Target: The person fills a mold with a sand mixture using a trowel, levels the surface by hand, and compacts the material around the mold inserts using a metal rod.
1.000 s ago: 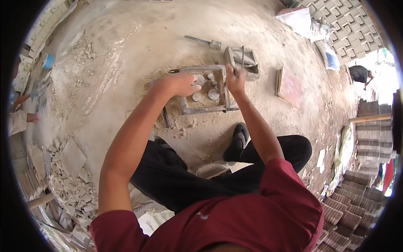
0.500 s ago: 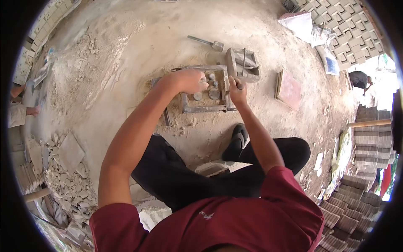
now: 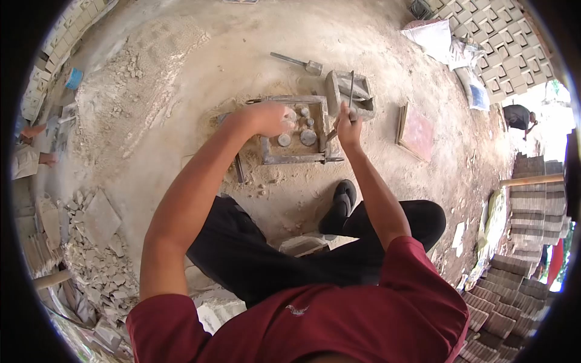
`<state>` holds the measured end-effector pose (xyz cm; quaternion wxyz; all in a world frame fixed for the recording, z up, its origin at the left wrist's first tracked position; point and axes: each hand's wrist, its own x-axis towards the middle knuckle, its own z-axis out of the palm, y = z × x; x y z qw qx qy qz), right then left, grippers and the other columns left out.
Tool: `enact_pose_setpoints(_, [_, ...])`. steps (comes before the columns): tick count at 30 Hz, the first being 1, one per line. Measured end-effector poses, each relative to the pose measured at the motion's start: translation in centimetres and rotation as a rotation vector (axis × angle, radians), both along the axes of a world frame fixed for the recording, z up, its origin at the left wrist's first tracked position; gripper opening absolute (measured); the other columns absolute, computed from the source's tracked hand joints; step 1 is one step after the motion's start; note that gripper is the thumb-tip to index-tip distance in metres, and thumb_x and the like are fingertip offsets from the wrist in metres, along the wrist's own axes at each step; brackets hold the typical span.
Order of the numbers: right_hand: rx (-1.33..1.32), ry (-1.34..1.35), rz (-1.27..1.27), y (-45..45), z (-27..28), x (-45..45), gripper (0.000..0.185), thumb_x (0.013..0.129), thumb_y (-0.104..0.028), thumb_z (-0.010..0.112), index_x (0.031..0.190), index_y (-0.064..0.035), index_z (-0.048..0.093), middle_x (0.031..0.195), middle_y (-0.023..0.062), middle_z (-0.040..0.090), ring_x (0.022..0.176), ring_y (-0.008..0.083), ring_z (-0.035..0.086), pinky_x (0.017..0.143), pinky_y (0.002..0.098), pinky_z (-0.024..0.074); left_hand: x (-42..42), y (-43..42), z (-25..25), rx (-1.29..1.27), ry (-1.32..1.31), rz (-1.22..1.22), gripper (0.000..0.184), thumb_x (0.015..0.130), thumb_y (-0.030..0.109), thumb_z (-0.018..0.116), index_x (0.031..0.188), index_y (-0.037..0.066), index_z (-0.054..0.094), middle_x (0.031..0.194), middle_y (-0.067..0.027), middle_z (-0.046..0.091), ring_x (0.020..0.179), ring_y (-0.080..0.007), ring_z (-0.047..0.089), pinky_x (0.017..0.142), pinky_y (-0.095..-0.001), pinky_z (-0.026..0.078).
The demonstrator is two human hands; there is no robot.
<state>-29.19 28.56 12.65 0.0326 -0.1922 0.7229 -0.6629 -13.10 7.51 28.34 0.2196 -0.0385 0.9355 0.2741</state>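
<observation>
The rectangular frame (image 3: 293, 160) lies on the floor (image 3: 242, 66) before you, round pieces (image 3: 308, 138) inside it. Your left hand (image 3: 273, 119) is over its left part, fingers bent; whether that grip is closed on anything cannot be told. Your right hand (image 3: 349, 127), by the frame's right side, has its grip clamped on a dark tool (image 3: 331, 135). Just beyond sits a grey tray (image 3: 332, 91); a mallet (image 3: 313, 68) lies farther off.

Dusty floor (image 3: 242, 66) bears a frame (image 3: 293, 160), tray (image 3: 334, 97), seemingly a mallet (image 3: 313, 68).
</observation>
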Motion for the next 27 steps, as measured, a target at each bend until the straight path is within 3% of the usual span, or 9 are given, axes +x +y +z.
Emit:
enact_pose_setpoints(3, [-0.071,0.111,-0.042,-0.9,3.1,1.9,0.05,0.099,-0.029,0.049,0.058,-0.0034,0.038,0.049,-0.0028,0.034,0.053,0.0062,0.032,0.046,0.0304,0.025,-0.3,-1.3,-0.6,-0.075,-0.026,-0.003,0.044,0.093,0.036,0.051,0.123,0.005,0.056,0.112,-0.0175,0.064,0.106,-0.0322,0.06,0.09,-0.0425,0.046])
enact_pose_setpoints(5, [-0.055,0.17,-0.059,-0.7,-3.0,-0.3,0.051,0.099,-0.028,0.048,0.056,-0.0031,0.039,0.049,-0.0025,0.035,0.052,0.0062,0.033,0.045,0.0304,0.0246,-0.4,-1.0,-0.4,0.009,-0.044,0.039,0.044,0.092,0.037,0.052,0.122,0.005,0.057,0.112,-0.0175,0.064,0.105,-0.0324,0.06,0.09,-0.0425,0.046])
enact_pose_setpoints(10, [-0.027,0.104,-0.083,-2.8,2.8,-0.5,0.051,0.097,-0.028,0.051,0.058,0.0024,0.039,0.051,-0.0011,0.034,0.056,0.0085,0.032,0.046,0.0339,0.0263,-0.7,-1.1,-0.3,-0.066,0.017,0.01,0.044,0.092,0.037,0.052,0.122,0.005,0.057,0.112,-0.0178,0.064,0.105,-0.0331,0.06,0.089,-0.0426,0.046])
enact_pose_setpoints(15, [0.094,0.126,-0.042,-4.2,0.5,-4.1,0.051,0.099,-0.03,0.05,0.054,-0.0057,0.044,0.046,-0.0018,0.043,0.042,0.0067,0.039,0.042,0.0273,0.0289,-0.5,-0.6,-0.9,-0.098,0.011,-0.016,0.044,0.091,0.037,0.053,0.121,0.006,0.057,0.115,-0.0183,0.063,0.107,-0.0337,0.059,0.09,-0.0426,0.046])
enact_pose_setpoints(17, [0.105,0.347,-0.075,-4.8,0.4,-3.9,0.052,0.098,-0.031,0.051,0.055,-0.001,0.046,0.046,0.0032,0.043,0.044,0.0101,0.041,0.043,0.0306,0.0306,-0.3,-1.0,-1.0,-0.11,-0.015,0.008,0.044,0.091,0.037,0.053,0.121,0.006,0.057,0.117,-0.0187,0.062,0.11,-0.0338,0.058,0.092,-0.0429,0.045])
enact_pose_setpoints(18, [0.195,0.502,-0.144,-5.3,-0.4,-3.9,0.049,0.096,-0.026,0.052,0.06,0.0064,0.049,0.048,0.0166,0.042,0.049,0.0179,0.037,0.047,0.0413,0.0307,-0.2,-1.0,-1.0,-0.107,-0.023,0.006,0.044,0.091,0.037,0.053,0.121,0.006,0.057,0.117,-0.0187,0.062,0.11,-0.0338,0.058,0.092,-0.0429,0.045])
enact_pose_setpoints(21, [0.25,0.263,-0.159,-7.4,3.6,-4.4,0.048,0.096,-0.026,0.051,0.061,0.007,0.05,0.05,0.0209,0.044,0.047,0.0265,0.042,0.049,0.0442,0.0327,-0.4,-1.2,-1.2,-0.04,0.037,0.033,0.044,0.091,0.037,0.053,0.122,0.006,0.057,0.116,-0.0195,0.062,0.109,-0.0345,0.058,0.093,-0.0438,0.045])
enact_pose_setpoints(25, [0.298,0.65,-0.217,-7.9,1.1,-5.3,0.049,0.095,-0.028,0.052,0.061,0.0066,0.051,0.052,0.0226,0.047,0.049,0.0353,0.046,0.05,0.046,0.0341,0.2,-1.1,-1.7,-0.104,-0.007,0.026,0.045,0.091,0.037,0.053,0.122,0.005,0.057,0.116,-0.0199,0.062,0.108,-0.0358,0.058,0.093,-0.0447,0.045])
enact_pose_setpoints(27, [0.266,0.3,-0.13,-8.8,2.7,-6.7,0.05,0.095,-0.03,0.052,0.06,0.0053,0.051,0.05,0.0215,0.047,0.047,0.0331,0.047,0.05,0.0458,0.0347,-0.5,-1.7,-1.2,-0.052,0.001,0.037,0.045,0.091,0.037,0.053,0.122,0.005,0.057,0.116,-0.02,0.062,0.108,-0.0362,0.058,0.093,-0.0447,0.045])
